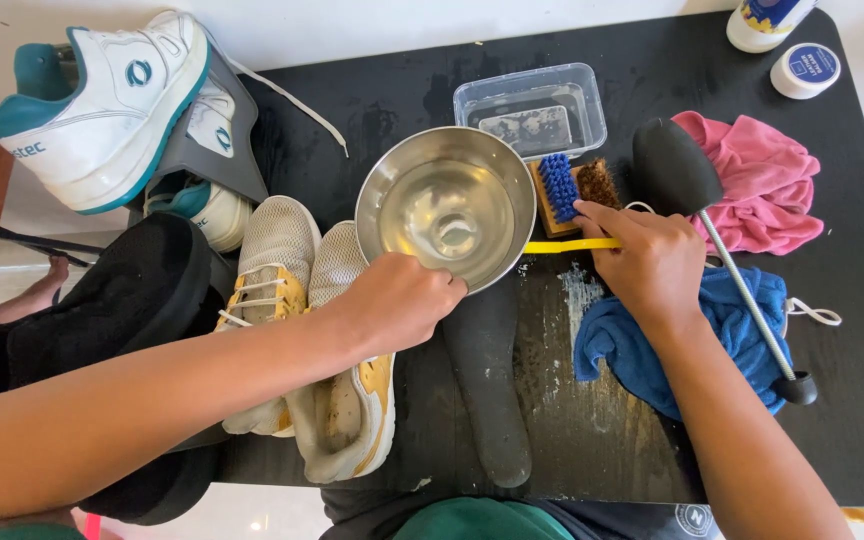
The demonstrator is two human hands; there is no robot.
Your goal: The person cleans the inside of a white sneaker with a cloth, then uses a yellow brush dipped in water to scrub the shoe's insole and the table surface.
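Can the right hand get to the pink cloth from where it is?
Probably yes. The right hand rests by the blue brush, and the pink cloth lies just beyond it on the table. Only the black shoe tree sits between them, easy to reach over.

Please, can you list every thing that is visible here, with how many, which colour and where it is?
Round steel bowl: one, silver, table centre.
Clear plastic tub: one, behind the bowl.
Blue-bristled brush with yellow handle: one, right of the bowl.
Beige mesh sneakers: two, yellow trim, left of the bowl.
White and teal sneakers: two, far left.
Dark insole: one, front of the bowl.
Blue cloth: one, right.
Pink cloth: one, far right.
Black shoe tree: one, across the cloths.
Black table: one.
Left hand: on the bowl's rim.
Right hand: holding the brush.
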